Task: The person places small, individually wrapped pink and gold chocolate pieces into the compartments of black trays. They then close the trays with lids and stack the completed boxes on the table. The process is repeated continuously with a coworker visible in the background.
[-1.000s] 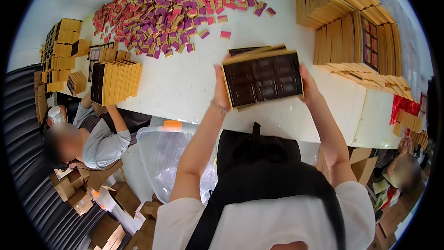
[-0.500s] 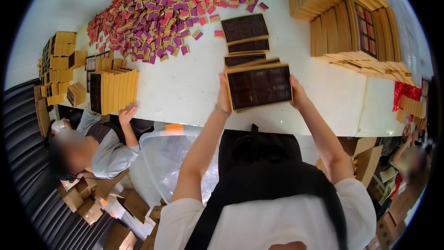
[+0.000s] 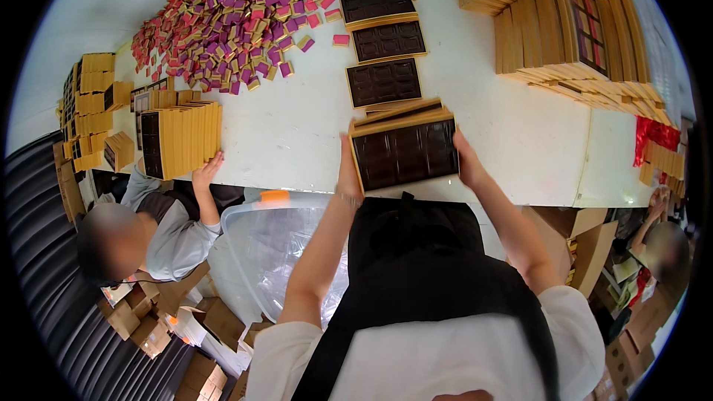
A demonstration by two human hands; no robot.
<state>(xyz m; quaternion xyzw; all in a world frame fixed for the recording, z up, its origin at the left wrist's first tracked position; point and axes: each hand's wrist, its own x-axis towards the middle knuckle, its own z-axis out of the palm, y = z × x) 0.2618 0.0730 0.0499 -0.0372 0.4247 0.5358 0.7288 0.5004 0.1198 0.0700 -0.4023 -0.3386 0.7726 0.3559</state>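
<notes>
Between my two hands is a stack of shallow gold-edged boxes (image 3: 405, 151) with dark brown moulded compartment trays, tilted so the front tray faces me. My left hand (image 3: 349, 169) grips its left side, and my right hand (image 3: 468, 162) has the right side, fingers partly hidden behind it. Just beyond the stack, similar boxes lie in a row going away from me: a near one (image 3: 383, 82), a middle one (image 3: 388, 41) and a far one (image 3: 377, 4). Their visible compartments hold no pieces. Another box edge shows right behind the held stack.
A heap of pink, purple and gold wrapped pieces (image 3: 238, 26) covers the far left table. Stacked gold boxes (image 3: 549, 37) stand at right. At left, a co-worker's hand (image 3: 208, 171) touches a row of boxes (image 3: 182, 141). A clear plastic bin (image 3: 282, 252) sits below the table edge.
The held stack has come closer to me and slightly left. Boxes that overlapped behind it now lie spaced out in a row on the table.
</notes>
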